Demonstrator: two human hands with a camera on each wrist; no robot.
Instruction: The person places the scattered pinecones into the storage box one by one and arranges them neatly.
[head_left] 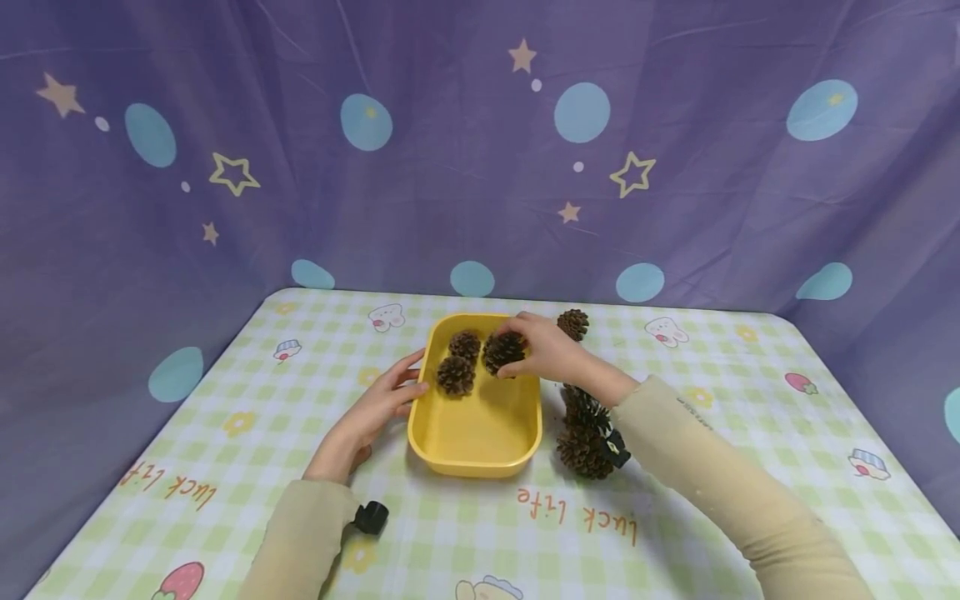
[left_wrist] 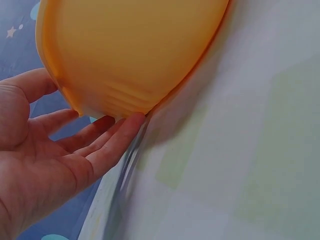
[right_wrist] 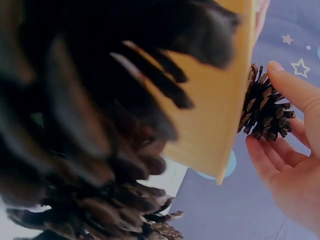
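My right hand (head_left: pixel 551 350) holds a dark brown pine cone (head_left: pixel 502 353) between thumb and fingers, over the far right part of a yellow plastic bin (head_left: pixel 480 433). In the right wrist view the held pine cone (right_wrist: pixel 265 107) shows at the bin's rim (right_wrist: pixel 242 90), with the thumb on top and the fingers below. Two more pine cones, one farther back (head_left: pixel 465 344) and one nearer (head_left: pixel 455 376), lie inside the bin at its left. My left hand (head_left: pixel 378 408) rests against the bin's left side, and its extended fingers (left_wrist: pixel 107 145) touch the outer wall.
Right of the bin, several pine cones (head_left: pixel 585 450) sit on the checked tablecloth, partly behind the right forearm and its black wrist camera (head_left: pixel 615 448). Another pine cone (head_left: pixel 573 323) lies beyond the right hand. A purple patterned curtain (head_left: pixel 465 167) hangs behind the table.
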